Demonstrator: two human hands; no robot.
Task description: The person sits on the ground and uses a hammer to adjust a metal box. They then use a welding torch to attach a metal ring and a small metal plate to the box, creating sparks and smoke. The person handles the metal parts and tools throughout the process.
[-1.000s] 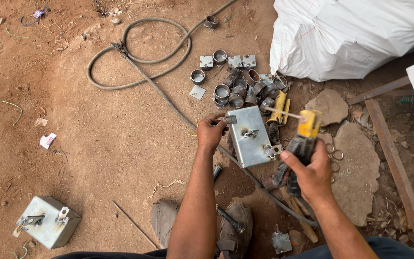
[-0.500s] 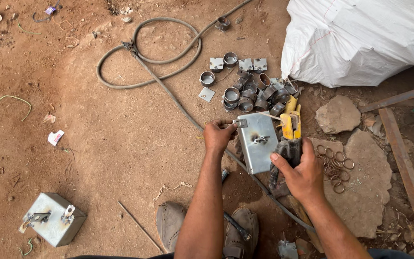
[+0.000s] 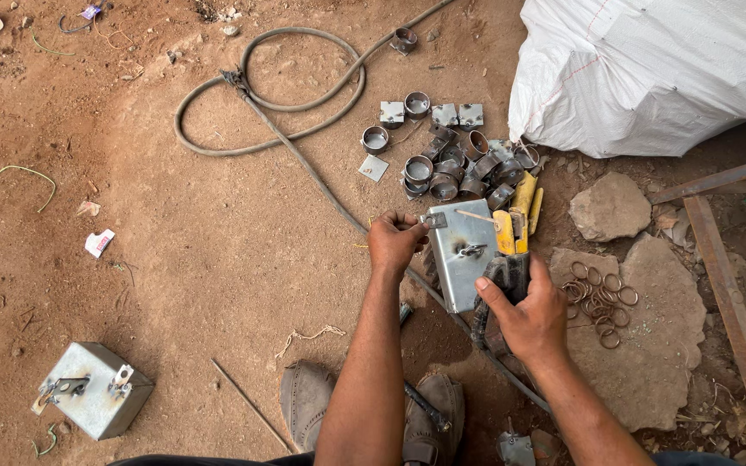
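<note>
Item: grey sheet-metal box, lying flat on the red dirt in front of my feet, a small latch fitting at its middle.

My left hand: fingers pinched together on a small metal tab at the box's upper left corner.

My right hand: closed around the black grip of a welding electrode holder with yellow jaws, its thin rod lying across the box's upper right corner.

Just beyond the box: a heap of short metal pipe rings and small square plates.

Right of my right hand: a cluster of thin wire rings on a flat stone.

Further off: coiled grey cable; white woven sack; a second grey metal box at lower left, well apart.
</note>
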